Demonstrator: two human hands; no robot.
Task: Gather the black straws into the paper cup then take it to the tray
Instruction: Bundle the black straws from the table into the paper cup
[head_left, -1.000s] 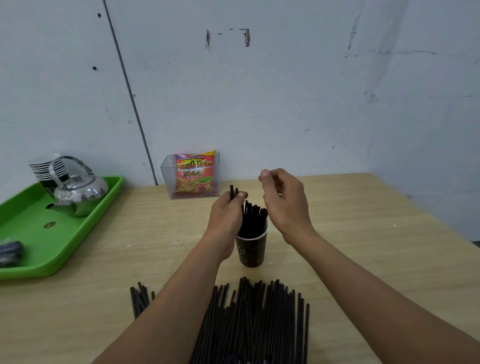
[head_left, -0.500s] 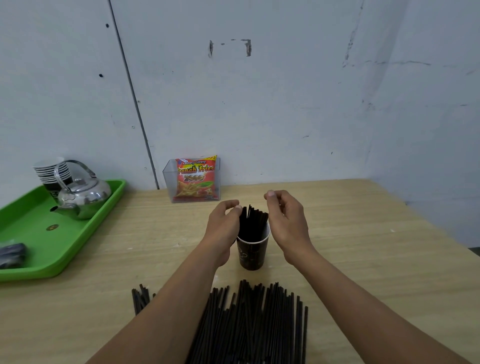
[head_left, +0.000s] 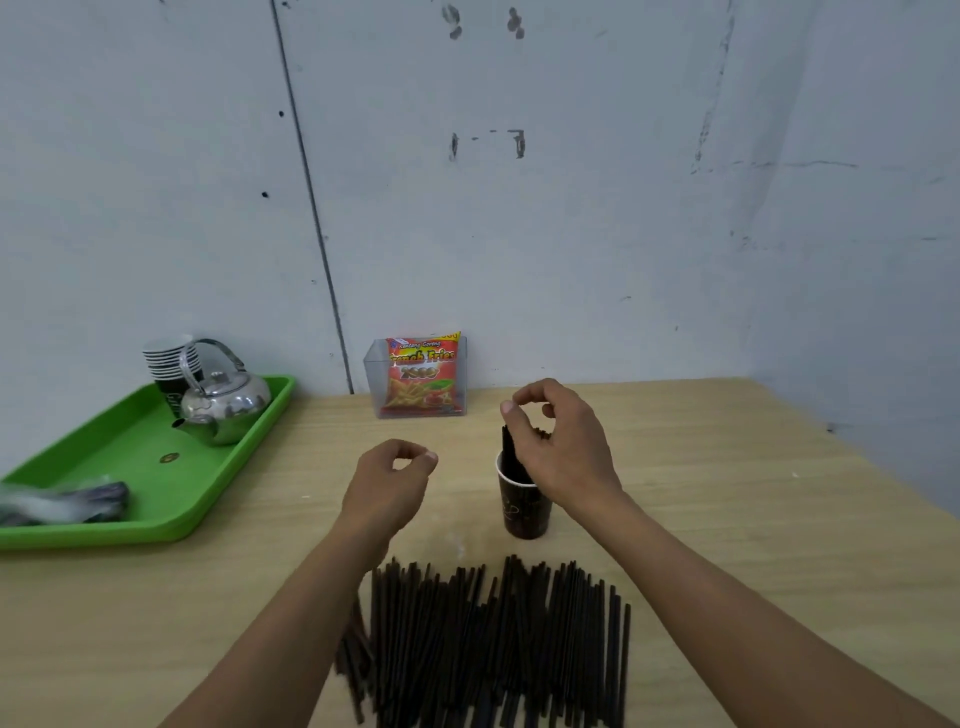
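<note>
**Two hands at a cup of straws, with loose straws in front**

We see a wooden table (head_left: 727, 519) set against a pale wall (head_left: 571, 208). At the left sits a green tray (head_left: 130, 452), its near left part cut off by the frame edge. On it stand a steel kettle (head_left: 226, 405) and, behind the kettle, a stack of paper cups (head_left: 169, 358), partly hidden; a blurred grey item (head_left: 62, 504) at the tray's left we cannot identify.

Along the near table edge lies the pile of black straws (head_left: 493, 639), its lower ends cut off by the frame and its left side crossed by our left forearm.

At the wall stands a clear holder (head_left: 421, 376) with a red snack packet (head_left: 423, 374) in it.

Our right hand (head_left: 561, 447) hovers over the dark paper cup (head_left: 522, 512), covering its right rim and most of the straws in the cup (head_left: 506, 441); thumb and fingers curl into a narrow ring, and we cannot tell whether they pinch a straw. The cup stands on the table just beyond the pile, well apart from the tray.

Our left hand (head_left: 389, 478), left of the cup and apart from it, is loosely curled, thumb and forefinger nearly meeting, with nothing visible in it.
</note>
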